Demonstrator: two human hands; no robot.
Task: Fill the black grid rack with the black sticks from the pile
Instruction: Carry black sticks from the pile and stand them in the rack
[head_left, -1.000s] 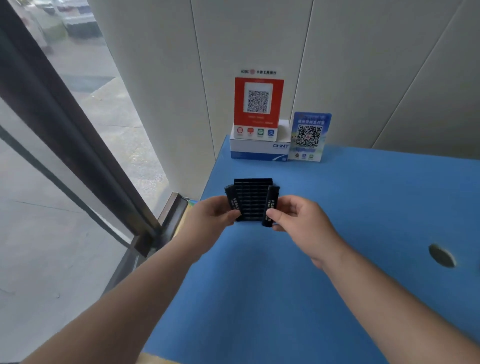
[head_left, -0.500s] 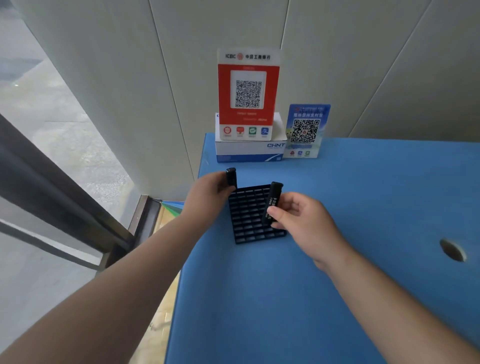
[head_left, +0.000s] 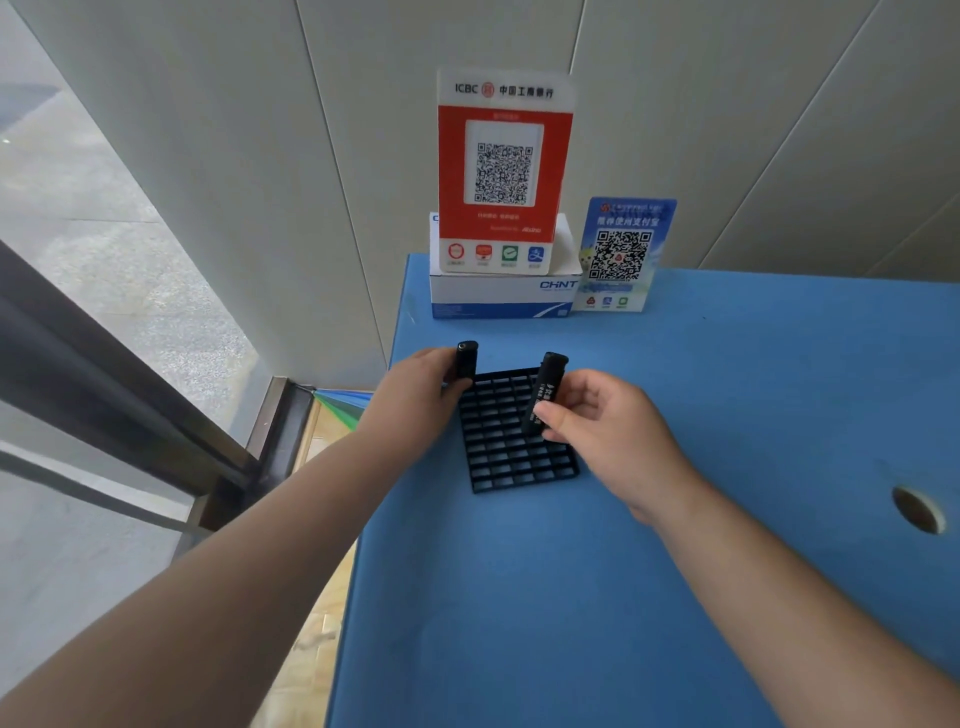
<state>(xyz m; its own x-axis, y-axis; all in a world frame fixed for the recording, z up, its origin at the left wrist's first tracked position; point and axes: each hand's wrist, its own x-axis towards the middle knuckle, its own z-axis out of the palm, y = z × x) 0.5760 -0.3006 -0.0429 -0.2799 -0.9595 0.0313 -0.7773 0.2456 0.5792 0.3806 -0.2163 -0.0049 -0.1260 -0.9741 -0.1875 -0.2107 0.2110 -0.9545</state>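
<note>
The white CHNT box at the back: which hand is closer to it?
Left. The left hand holds its black stick nearer the white cardboard CHNT box; the right hand sits further forward, over the black grid rack.

I see rack (head_left: 511, 436) on table (head_left: 571, 597), box (head_left: 501, 291) w/ sign (head_left: 505, 171) on it behind; sticks (head_left: 466, 359) (head_left: 543, 392) at rack's left & right.
</note>
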